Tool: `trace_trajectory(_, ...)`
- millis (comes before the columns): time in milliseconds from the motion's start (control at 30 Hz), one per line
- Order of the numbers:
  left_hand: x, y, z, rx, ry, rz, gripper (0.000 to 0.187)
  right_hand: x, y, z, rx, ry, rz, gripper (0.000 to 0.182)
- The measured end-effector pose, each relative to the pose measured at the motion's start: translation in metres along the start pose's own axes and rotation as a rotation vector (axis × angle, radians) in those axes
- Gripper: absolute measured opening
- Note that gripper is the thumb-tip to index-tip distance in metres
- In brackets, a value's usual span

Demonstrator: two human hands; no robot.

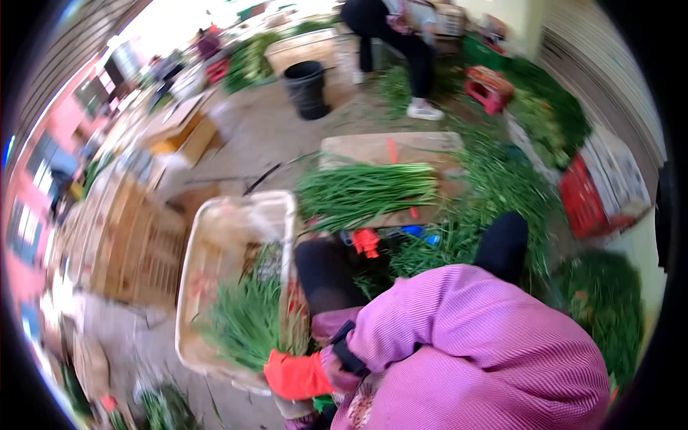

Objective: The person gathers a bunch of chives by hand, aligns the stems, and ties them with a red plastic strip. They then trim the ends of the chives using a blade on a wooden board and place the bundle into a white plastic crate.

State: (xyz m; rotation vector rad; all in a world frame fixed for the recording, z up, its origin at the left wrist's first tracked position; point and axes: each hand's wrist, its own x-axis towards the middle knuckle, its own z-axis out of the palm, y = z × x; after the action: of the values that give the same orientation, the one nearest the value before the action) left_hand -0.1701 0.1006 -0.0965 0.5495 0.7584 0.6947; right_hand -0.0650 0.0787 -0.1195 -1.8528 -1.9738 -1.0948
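A bunch of long green chives (247,322) lies fanned out inside a cream plastic crate (185,301) at my left. My right hand (295,376), in an orange glove, reaches across my body to the crate's near corner and closes at the base of this bunch; the fingertips are hidden. Just below, my left hand (292,408), in a pale glove, shows only in part at the frame's bottom, its fingers hidden. In front of my knees, a neat pile of chives (369,190) lies on a low board (387,143) with red strips on it.
Loose greens (502,186) cover the floor on the right. A black bucket (306,89) stands ahead, and another person (401,43) is beyond it. Stacked wooden-looking crates (132,244) rise on the left. At the right is a red crate (588,197).
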Motion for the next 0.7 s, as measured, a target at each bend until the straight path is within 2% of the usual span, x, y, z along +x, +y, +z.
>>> trace_trajectory(133, 0.01, 0.006, 0.003, 0.15, -0.065, -0.069, 0.037, -0.007, -0.012, -0.011, -0.208, -0.068, -0.154, 0.037)
trace_trajectory(167, 0.011, 0.007, 0.005, 0.176, -0.088, -0.074, 0.037, -0.011, -0.005, -0.015, -0.217, -0.069, -0.142, 0.037)
trace_trajectory(233, 0.013, 0.009, 0.008, 0.215, -0.115, -0.088, 0.037, -0.017, 0.027, -0.032, 0.75, 0.059, 0.06, 0.047)
trace_trajectory(267, 0.015, 0.011, 0.01, 0.236, -0.137, -0.093, 0.038, -0.011, 0.052, -0.052, 0.886, 0.017, 0.049, 0.044)
trace_trajectory(300, 0.017, 0.012, 0.012, 0.254, -0.153, -0.102, 0.038, -0.008, 0.078, -0.075, 0.875, 0.021, 0.063, 0.044)
trace_trajectory(367, 0.019, 0.017, 0.02, 0.284, -0.205, -0.102, 0.038, -0.012, 0.121, -0.113, 1.198, -0.157, 0.376, 0.041)
trace_trajectory(433, 0.022, 0.019, 0.032, 0.322, -0.263, -0.107, 0.039, -0.031, 0.144, -0.116, 1.241, 0.011, 0.694, 0.044)
trace_trajectory(467, 0.023, 0.019, 0.04, 0.342, -0.296, -0.104, 0.039, -0.037, 0.167, -0.129, 1.386, -0.194, 0.887, 0.058)
trace_trajectory(500, 0.023, 0.018, 0.05, 0.357, -0.331, -0.104, 0.039, -0.05, 0.186, -0.133, 1.447, -0.315, 0.959, 0.078)
trace_trajectory(567, 0.025, 0.009, 0.076, 0.405, -0.42, -0.104, 0.04, -0.078, 0.198, -0.098, 1.643, -0.217, 0.889, 0.1)
trace_trajectory(600, 0.025, 0.001, 0.094, 0.445, -0.472, -0.104, 0.04, -0.08, 0.212, -0.125, 1.764, -0.212, 0.945, 0.111)
trace_trajectory(633, 0.027, -0.011, 0.114, 0.498, -0.537, -0.096, 0.04, -0.08, 0.223, -0.123, 1.935, -0.087, 0.852, 0.109)
trace_trajectory(667, 0.016, -0.025, 0.149, 0.602, -0.54, -0.031, 0.045, -0.078, 0.234, -0.125, 1.887, 0.073, 0.828, 0.106)
trace_trajectory(700, 0.008, -0.038, 0.177, 0.623, -0.738, -0.008, 0.038, -0.08, 0.248, -0.131, 1.832, 0.228, 0.799, 0.103)
